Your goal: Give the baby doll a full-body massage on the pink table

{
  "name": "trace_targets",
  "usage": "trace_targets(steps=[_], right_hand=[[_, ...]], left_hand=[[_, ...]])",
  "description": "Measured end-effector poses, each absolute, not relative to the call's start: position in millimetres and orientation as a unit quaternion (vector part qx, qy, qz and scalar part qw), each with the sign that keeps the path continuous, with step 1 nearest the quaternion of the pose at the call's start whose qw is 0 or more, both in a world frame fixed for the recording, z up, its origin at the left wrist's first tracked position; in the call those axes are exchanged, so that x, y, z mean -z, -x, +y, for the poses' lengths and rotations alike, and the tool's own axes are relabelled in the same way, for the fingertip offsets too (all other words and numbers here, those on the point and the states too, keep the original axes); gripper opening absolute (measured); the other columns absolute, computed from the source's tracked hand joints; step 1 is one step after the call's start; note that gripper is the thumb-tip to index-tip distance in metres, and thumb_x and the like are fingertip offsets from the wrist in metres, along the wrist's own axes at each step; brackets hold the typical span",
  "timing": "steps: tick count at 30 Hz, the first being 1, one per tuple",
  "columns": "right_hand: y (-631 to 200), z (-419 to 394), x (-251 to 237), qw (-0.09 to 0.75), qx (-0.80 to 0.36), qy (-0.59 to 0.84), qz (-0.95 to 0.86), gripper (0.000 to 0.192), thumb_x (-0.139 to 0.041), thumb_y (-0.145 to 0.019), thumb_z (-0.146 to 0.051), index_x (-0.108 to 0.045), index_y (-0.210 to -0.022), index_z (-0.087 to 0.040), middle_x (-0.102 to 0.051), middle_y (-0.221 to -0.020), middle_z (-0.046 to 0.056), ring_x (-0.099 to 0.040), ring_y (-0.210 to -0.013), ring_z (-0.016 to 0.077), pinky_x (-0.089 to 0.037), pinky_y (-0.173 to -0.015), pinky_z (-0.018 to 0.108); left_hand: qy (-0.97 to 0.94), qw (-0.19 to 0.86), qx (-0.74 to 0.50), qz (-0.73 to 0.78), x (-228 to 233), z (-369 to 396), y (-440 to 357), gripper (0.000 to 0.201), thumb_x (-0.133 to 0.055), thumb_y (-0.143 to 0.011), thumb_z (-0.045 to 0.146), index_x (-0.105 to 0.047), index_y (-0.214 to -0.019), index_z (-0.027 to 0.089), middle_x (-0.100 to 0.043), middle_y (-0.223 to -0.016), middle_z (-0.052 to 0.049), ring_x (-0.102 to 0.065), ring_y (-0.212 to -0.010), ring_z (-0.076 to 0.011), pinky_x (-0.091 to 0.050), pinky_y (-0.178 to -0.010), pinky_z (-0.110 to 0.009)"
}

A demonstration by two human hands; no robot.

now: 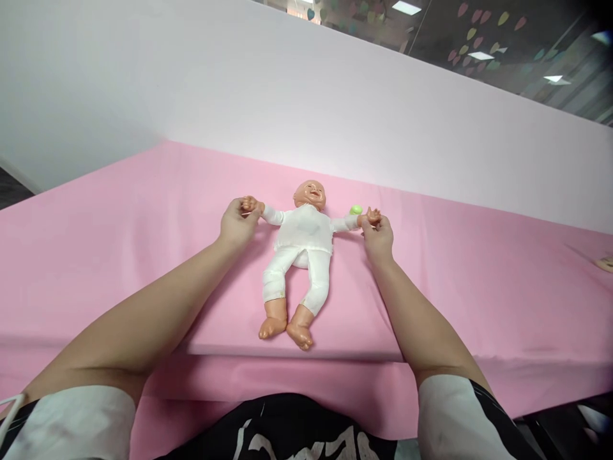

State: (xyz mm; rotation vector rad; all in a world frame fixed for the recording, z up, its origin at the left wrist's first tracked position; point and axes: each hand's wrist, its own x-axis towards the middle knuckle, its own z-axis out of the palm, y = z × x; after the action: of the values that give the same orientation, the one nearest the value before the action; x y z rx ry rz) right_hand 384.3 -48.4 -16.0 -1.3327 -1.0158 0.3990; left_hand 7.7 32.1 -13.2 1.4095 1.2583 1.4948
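A baby doll (306,230) with a white cloth body and bare plastic head, hands and feet lies on its back on the pink-covered table (201,185). Its head points away from me and its feet lie close to the front edge. My left hand (238,223) is closed round the doll's hand on the left side. On the other side, my right hand (378,239) grips the doll's other hand at the wrist. Both doll arms are stretched out sideways. Just behind the doll's arm on the right rests a small light-green object (355,209), its kind unclear.
A white wall panel (306,115) runs along the table's far side, with dark glass (431,38) bearing heart stickers above it. Part of another person's hand (604,263) shows at the right edge. The pink cloth hangs over the front edge.
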Motion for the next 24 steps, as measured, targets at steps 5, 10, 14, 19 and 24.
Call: trace_targets(steps=[5, 10, 14, 19, 24], right_hand=[[-341.1, -67.9, 12.5, 0.495, -0.071, 0.549, -0.67, 0.038, -0.072, -0.092, -0.025, -0.076, -0.129, -0.029, -0.08, -0.122, 0.005, -0.072, -0.087, 0.0217, -0.063, -0.086, 0.038], [-320.9, -72.8, 11.5, 0.34, -0.053, 0.51, -0.788, 0.049, -0.063, -0.091, -0.011, -0.078, -0.132, -0.032, -0.079, -0.138, 0.0, -0.074, -0.127, 0.0274, -0.06, -0.113, 0.047], [-319.1, -72.4, 11.2, 0.327, -0.041, 0.528, -0.783, 0.046, -0.062, -0.094, -0.014, -0.078, -0.133, -0.032, -0.08, -0.138, -0.001, -0.075, -0.129, 0.0263, -0.06, -0.113, 0.045], [-334.0, -68.3, 11.1, 0.424, -0.027, 0.552, -0.718, 0.044, -0.067, -0.093, -0.024, -0.075, -0.136, -0.027, -0.082, -0.132, 0.004, -0.079, -0.104, 0.0247, -0.065, -0.1, 0.043], [-378.6, -56.9, 9.1, 0.589, -0.058, 0.614, -0.522, 0.061, -0.078, -0.091, -0.045, -0.06, -0.145, -0.025, -0.078, -0.128, 0.007, -0.069, -0.076, 0.0149, -0.064, -0.08, 0.034]], left_hand=[[-0.773, 0.187, -0.456, 0.4, 9.6, 1.1, -27.8, 0.034, -0.07, -0.098, 0.038, -0.078, -0.129, 0.025, -0.077, -0.126, -0.01, -0.072, -0.113, -0.0277, -0.059, -0.1, -0.04], [-0.876, 0.071, -0.324, 0.351, 13.2, 0.3, -30.8, 0.039, -0.058, -0.103, 0.035, -0.082, -0.132, 0.026, -0.075, -0.128, -0.012, -0.069, -0.117, -0.0323, -0.058, -0.101, -0.047], [-0.888, 0.044, -0.315, 0.332, 19.1, 6.0, -29.2, 0.04, -0.059, -0.102, 0.032, -0.081, -0.136, 0.027, -0.074, -0.126, -0.011, -0.068, -0.115, -0.0314, -0.058, -0.103, -0.049], [-0.813, 0.093, -0.433, 0.379, 23.5, 8.6, -28.3, 0.037, -0.069, -0.099, 0.038, -0.079, -0.132, 0.025, -0.067, -0.136, -0.012, -0.068, -0.121, -0.0295, -0.062, -0.098, -0.043], [-0.646, 0.237, -0.55, 0.473, 22.6, 33.7, -15.6, 0.033, -0.076, -0.096, 0.035, -0.071, -0.127, 0.022, -0.069, -0.129, -0.011, -0.071, -0.112, -0.0252, -0.064, -0.086, -0.035]])
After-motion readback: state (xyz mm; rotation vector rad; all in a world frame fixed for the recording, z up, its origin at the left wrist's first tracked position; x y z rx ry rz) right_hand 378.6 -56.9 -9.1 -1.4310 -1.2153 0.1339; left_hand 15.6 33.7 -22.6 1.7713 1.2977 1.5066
